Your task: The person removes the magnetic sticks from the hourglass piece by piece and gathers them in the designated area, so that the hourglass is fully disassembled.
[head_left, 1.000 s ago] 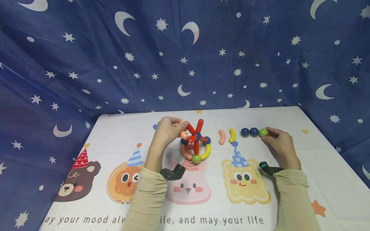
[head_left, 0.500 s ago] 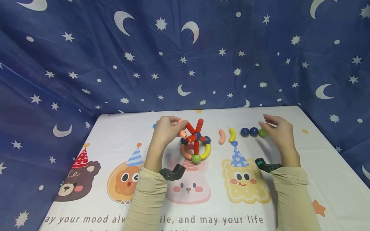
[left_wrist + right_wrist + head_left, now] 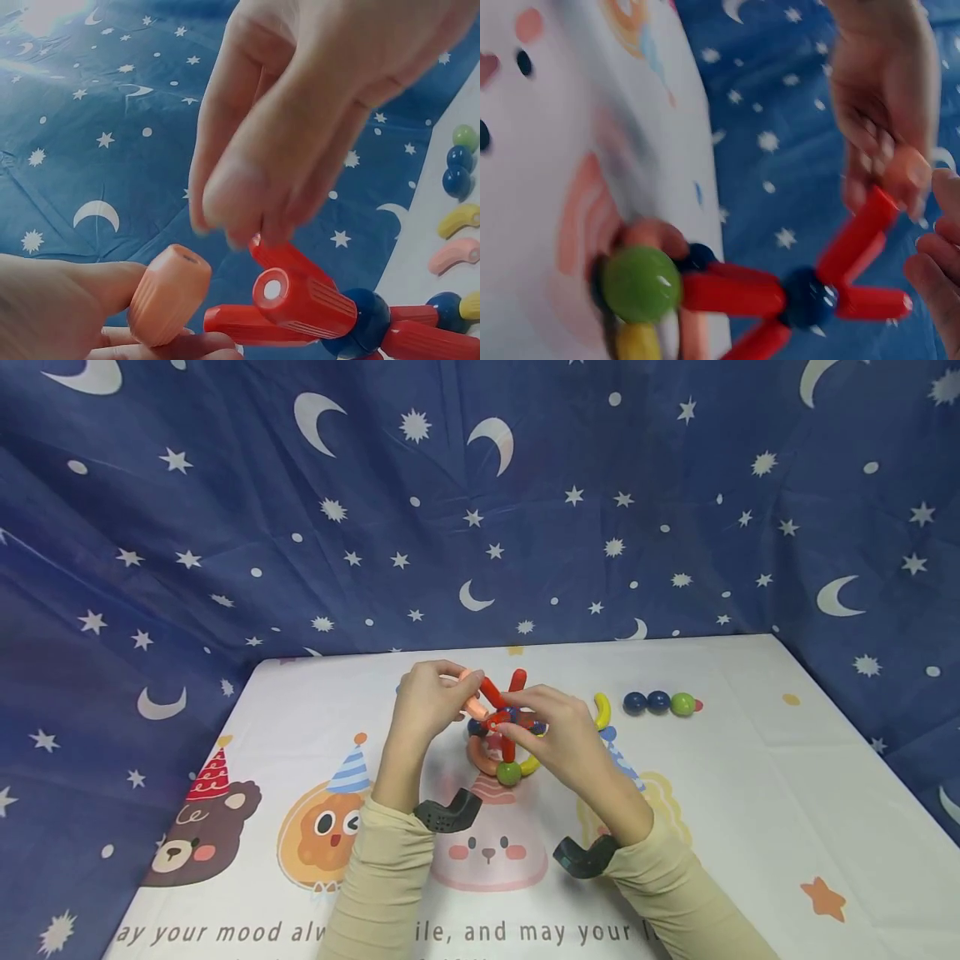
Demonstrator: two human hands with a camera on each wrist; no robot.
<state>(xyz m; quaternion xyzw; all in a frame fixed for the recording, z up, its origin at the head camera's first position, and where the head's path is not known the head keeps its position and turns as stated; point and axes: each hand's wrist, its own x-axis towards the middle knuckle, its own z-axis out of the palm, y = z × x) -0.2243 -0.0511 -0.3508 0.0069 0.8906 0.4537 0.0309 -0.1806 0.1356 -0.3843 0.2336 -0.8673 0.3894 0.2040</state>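
Note:
My left hand [image 3: 429,703] pinches a peach ribbed magnetic stick [image 3: 171,294] between thumb and fingers, just left of a magnetic ball-and-stick structure. A dark blue ball [image 3: 808,298] joins several red sticks [image 3: 307,304] at the structure's top. Its base is a ring of curved sticks and balls, with a green ball [image 3: 508,773] at the front. My right hand [image 3: 562,731] is over the structure's right side, thumb and fingers spread apart. Its fingertips overlap a red stick in the left wrist view. Nothing shows between them. In the head view this hand hides part of the ring.
To the right lie a yellow curved stick [image 3: 602,711] and a pink curved stick [image 3: 454,256], the latter hidden in the head view. Further right, two dark blue balls [image 3: 647,702] and a green ball [image 3: 682,704] stand in a row. A starry blue cloth [image 3: 480,527] hangs behind the table.
My right hand has left the loose green ball and moved left to the structure. My left hand keeps hold of the peach stick in nearly the same place.

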